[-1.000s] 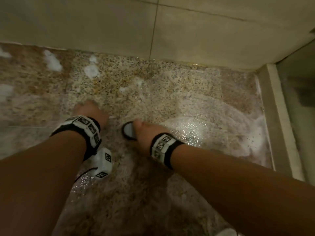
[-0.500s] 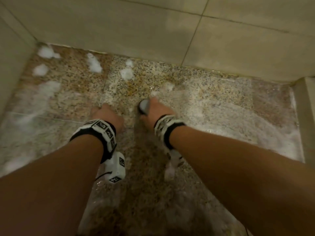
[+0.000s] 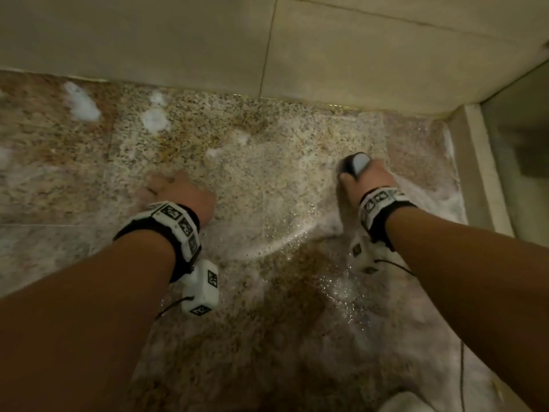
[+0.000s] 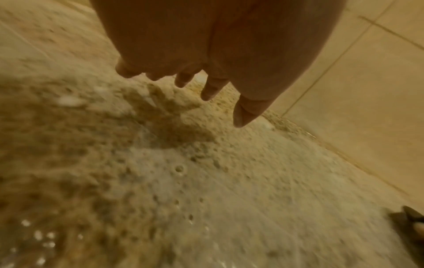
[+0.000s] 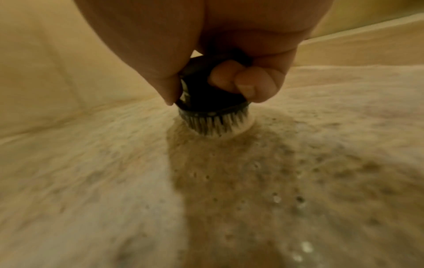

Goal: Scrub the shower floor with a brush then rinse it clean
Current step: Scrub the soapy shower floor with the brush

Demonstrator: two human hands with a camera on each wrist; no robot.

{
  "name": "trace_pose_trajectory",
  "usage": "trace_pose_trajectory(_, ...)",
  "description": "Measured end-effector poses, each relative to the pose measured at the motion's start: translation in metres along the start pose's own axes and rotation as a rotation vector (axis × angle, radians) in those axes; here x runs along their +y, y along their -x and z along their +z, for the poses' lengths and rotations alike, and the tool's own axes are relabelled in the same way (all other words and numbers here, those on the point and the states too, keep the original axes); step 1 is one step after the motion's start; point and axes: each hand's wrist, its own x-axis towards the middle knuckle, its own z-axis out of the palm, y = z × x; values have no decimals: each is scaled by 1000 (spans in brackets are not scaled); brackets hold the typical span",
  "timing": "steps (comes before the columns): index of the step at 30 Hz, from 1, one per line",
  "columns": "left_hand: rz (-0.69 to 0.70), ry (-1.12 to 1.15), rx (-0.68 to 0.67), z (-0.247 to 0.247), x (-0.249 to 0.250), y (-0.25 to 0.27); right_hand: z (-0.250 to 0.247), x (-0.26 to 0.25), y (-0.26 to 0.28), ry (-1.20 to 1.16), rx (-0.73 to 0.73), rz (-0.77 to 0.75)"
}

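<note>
My right hand (image 3: pixel 367 179) grips a small round scrub brush (image 3: pixel 356 164) with a dark body and a pale top, over the right part of the speckled granite shower floor (image 3: pixel 267 179). In the right wrist view the fingers (image 5: pixel 247 83) curl round the brush (image 5: pixel 206 101) and its bristles (image 5: pixel 215 125) press into the wet, soapy floor (image 5: pixel 298 181). My left hand (image 3: pixel 175 191) hangs low over the floor (image 4: pixel 206 181) to the left and holds nothing. In the left wrist view its fingers (image 4: pixel 211 88) point down, straight and spread.
Beige tiled wall (image 3: pixel 356 55) borders the far side of the floor. A raised curb (image 3: pixel 478 173) runs along the right edge. Lumps of white foam (image 3: pixel 83 105) lie at the far left and a thin soapy film (image 3: pixel 297 221) covers the middle. Something white (image 3: pixel 407 402) shows at the bottom edge.
My right hand has carried the brush from beside the left hand out to the right, toward the curb. The left hand has stayed about where it was, and the view has swung right.
</note>
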Motion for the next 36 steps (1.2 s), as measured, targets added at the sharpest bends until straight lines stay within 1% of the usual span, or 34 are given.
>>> trace_pose_trajectory(1, 19, -2, -4, 4, 8, 4, -3, -3, -4, -29, -34, 54)
trace_pose_trajectory(2, 43, 3, -9, 10, 15, 6, 4, -8, 0, -59, -52, 48)
trace_pose_trajectory(3, 68, 6, -11, 15, 22, 7, 15, -17, 15, -83, -51, 8)
trace_pose_trajectory(4, 87, 6, -13, 19, 28, 7, 32, -23, 38, -65, -59, -81)
trace_pose_trajectory(5, 102, 3, -10, 22, 33, 5, 50, -29, 64, -26, -104, -219)
trace_pose_trajectory(6, 109, -3, -8, 23, 37, 3, 61, -32, 96, 27, -175, -366)
trace_pose_trajectory(7, 118, -22, -5, 25, 40, 0, 66, -25, 125, 108, -256, -483)
trace_pose_trajectory(8, 127, -46, 0, 26, 44, -4, 65, -12, 139, 191, -309, -551)
trace_pose_trajectory(9, 127, -63, 15, 26, 46, -6, 63, 6, 142, 248, -324, -581)
trace_pose_trajectory(10, 122, -74, 29, 26, 47, -8, 55, 26, 137, 268, -308, -549)
trace_pose_trajectory(11, 118, -80, 43, 26, 48, -9, 46, 47, 120, 249, -276, -486)
trace_pose_trajectory(13, 112, -73, 42, 27, 47, -8, 27, 90, 81, 177, -146, -307)
trace_pose_trajectory(16, 85, -41, 31, 31, 48, -2, 0, 160, 15, 10, 81, 103)
trace_pose_trajectory(17, 76, -35, 32, 32, 49, 2, -5, 176, 2, -59, 144, 213)
trace_pose_trajectory(18, 73, -30, 31, 33, 50, 4, -6, 180, -4, -115, 183, 297)
trace_pose_trajectory(19, 70, -24, 26, 33, 52, 8, -4, 174, -4, -146, 189, 332)
trace_pose_trajectory(20, 76, -24, 22, 35, 54, 9, 2, 159, 0, -149, 178, 317)
trace_pose_trajectory(21, 77, -23, 21, 35, 55, 10, 9, 134, 9, -134, 151, 256)
trace_pose_trajectory(22, 70, -21, 19, 34, 56, 11, 18, 107, 21, -116, 122, 163)
trace_pose_trajectory(24, 56, -17, 13, 33, 57, 10, 40, 54, 53, -104, -5, -76)
trace_pose_trajectory(25, 51, -10, 8, 32, 58, 9, 47, 28, 76, -59, -92, -196)
trace_pose_trajectory(27, 44, 11, 20, 27, 57, 4, 56, -1, 113, 101, -272, -472)
trace_pose_trajectory(28, 37, 17, 31, 24, 55, 0, 56, -7, 122, 191, -318, -553)
trace_pose_trajectory(29, 28, 27, 33, 20, 50, -3, 49, -10, 122, 242, -317, -604)
trace_pose_trajectory(30, 12, 34, 34, 15, 43, -6, 43, -7, 110, 239, -265, -606)
trace_pose_trajectory(31, -22, 33, 40, 10, 33, -10, 37, 0, 83, 200, -221, -574)
trace_pose_trajectory(32, -71, 22, 53, 5, 20, -16, 27, 9, 51, 158, -161, -497)
trace_pose_trajectory(34, -182, 34, 43, -6, -6, -25, 9, 29, -22, 69, 19, -297)
trace_pose_trajectory(35, -220, 34, 14, -9, -18, -30, -1, 36, -50, 15, 77, -201)
trace_pose_trajectory(36, -245, 0, -16, -11, -28, -38, -8, 37, -71, -47, 100, -104)
